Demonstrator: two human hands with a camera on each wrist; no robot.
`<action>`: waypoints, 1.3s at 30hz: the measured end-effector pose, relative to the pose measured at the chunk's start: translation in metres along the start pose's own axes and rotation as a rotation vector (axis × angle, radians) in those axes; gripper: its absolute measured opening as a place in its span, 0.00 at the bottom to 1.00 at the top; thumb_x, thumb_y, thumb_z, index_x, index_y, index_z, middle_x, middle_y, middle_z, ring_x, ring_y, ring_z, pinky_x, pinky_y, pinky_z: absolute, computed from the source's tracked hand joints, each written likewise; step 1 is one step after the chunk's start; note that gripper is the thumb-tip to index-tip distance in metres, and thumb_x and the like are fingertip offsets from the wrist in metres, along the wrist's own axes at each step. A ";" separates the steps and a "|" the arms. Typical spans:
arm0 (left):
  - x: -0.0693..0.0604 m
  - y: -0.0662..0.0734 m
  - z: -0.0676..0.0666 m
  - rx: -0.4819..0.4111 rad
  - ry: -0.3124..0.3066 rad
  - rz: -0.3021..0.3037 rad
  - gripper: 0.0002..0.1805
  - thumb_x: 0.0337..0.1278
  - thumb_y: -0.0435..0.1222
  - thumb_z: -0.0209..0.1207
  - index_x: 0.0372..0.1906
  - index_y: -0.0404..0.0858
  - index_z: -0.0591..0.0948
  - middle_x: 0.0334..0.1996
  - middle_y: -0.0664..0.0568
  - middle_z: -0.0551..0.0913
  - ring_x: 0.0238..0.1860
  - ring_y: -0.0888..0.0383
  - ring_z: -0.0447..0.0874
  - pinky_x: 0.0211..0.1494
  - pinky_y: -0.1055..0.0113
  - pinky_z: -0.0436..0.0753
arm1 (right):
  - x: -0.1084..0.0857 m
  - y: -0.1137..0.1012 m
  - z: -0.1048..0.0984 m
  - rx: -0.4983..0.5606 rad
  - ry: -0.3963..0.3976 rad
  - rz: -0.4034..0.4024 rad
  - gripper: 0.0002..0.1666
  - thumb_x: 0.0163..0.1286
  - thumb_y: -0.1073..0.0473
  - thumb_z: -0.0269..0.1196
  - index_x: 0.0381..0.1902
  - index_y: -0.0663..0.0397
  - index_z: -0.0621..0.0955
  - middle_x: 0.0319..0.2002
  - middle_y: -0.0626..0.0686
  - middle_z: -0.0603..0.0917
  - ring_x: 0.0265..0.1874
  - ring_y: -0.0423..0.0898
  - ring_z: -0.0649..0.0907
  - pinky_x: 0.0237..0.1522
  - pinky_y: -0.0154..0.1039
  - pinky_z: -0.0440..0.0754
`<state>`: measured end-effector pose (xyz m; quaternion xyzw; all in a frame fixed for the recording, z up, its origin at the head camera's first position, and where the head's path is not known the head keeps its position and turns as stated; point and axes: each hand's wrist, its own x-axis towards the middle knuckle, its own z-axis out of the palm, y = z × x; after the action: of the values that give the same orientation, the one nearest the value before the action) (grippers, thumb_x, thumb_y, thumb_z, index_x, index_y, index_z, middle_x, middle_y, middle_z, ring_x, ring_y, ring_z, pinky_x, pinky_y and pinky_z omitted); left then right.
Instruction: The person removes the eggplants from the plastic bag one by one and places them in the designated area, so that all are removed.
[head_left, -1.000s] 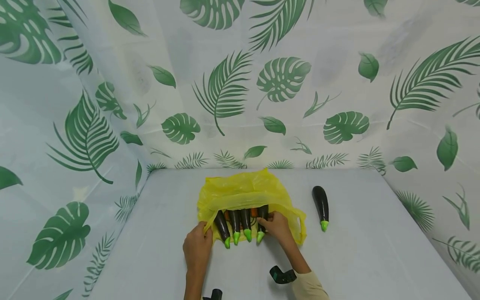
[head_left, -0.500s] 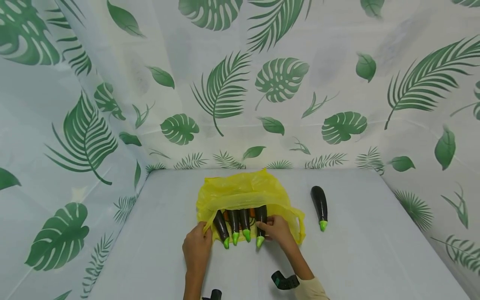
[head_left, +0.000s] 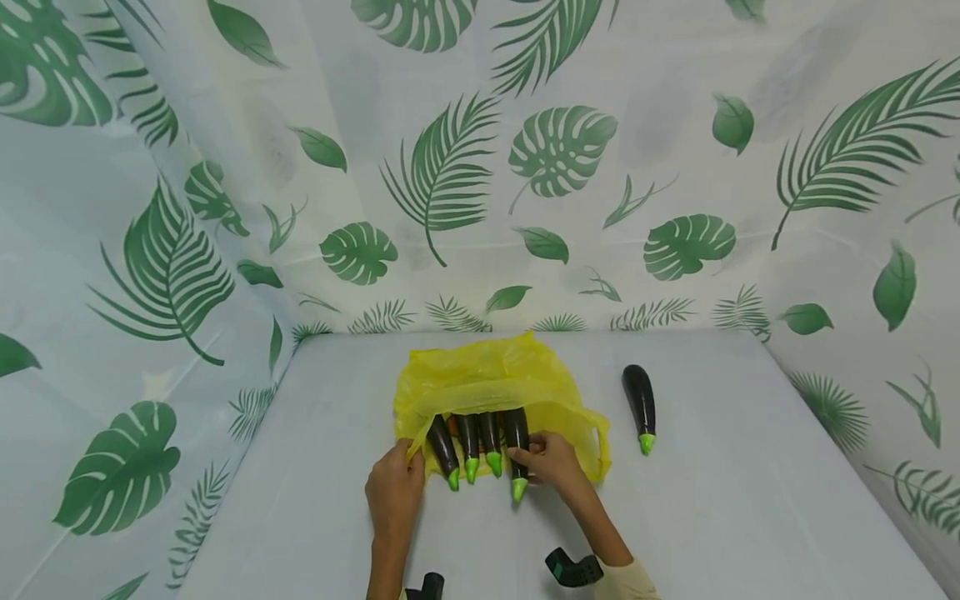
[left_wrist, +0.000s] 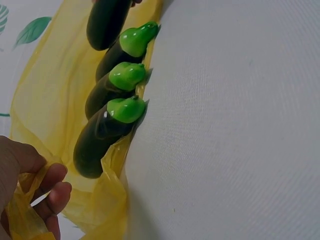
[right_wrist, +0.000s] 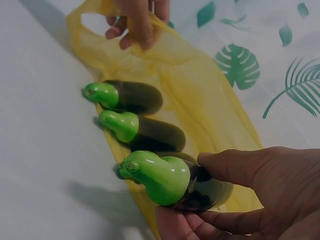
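Observation:
A yellow plastic bag (head_left: 487, 367) lies on its side, its mouth toward me. My left hand (head_left: 394, 492) pinches the bag's left handle, also seen in the left wrist view around the bunched plastic (left_wrist: 30, 215). Between thumb and fingers, my right hand (head_left: 557, 458) grips the rightmost eggplant (head_left: 517, 429), whose green stem end (right_wrist: 162, 177) sticks out past the bag's mouth. Left of it, several more eggplants (head_left: 443, 446) lie side by side in the bag, stems toward me. The far end of the held eggplant is hidden under the plastic.
Outside the bag, to the right, one eggplant (head_left: 640, 400) lies on the white table (head_left: 720, 500). Bits of something orange (head_left: 452, 427) show behind the eggplants inside the bag. A leaf-printed sheet (head_left: 555, 192) stands at the back and sides.
My right hand has drawn the rightmost eggplant slightly left and toward me, so more of it shows outside the bag. The left hand keeps its hold on the bag.

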<state>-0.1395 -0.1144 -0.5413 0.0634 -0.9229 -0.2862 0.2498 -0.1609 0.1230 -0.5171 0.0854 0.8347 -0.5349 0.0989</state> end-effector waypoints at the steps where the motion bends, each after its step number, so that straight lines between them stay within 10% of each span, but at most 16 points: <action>1: 0.000 0.000 0.000 -0.001 0.000 0.001 0.06 0.56 0.32 0.62 0.36 0.34 0.84 0.20 0.50 0.82 0.18 0.61 0.68 0.23 0.68 0.69 | -0.001 0.000 0.000 -0.003 -0.002 0.000 0.29 0.60 0.56 0.70 0.52 0.74 0.77 0.36 0.58 0.78 0.31 0.46 0.82 0.29 0.40 0.85; 39: 0.000 -0.002 0.001 -0.019 0.032 0.024 0.04 0.54 0.31 0.62 0.34 0.35 0.84 0.18 0.51 0.81 0.17 0.62 0.67 0.20 0.69 0.66 | -0.025 -0.002 -0.001 -0.019 -0.246 -0.101 0.31 0.59 0.56 0.71 0.55 0.69 0.76 0.41 0.57 0.81 0.35 0.44 0.81 0.30 0.41 0.84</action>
<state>-0.1402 -0.1154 -0.5430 0.0545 -0.9168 -0.2907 0.2685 -0.1368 0.1223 -0.5087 -0.0242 0.8246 -0.5376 0.1743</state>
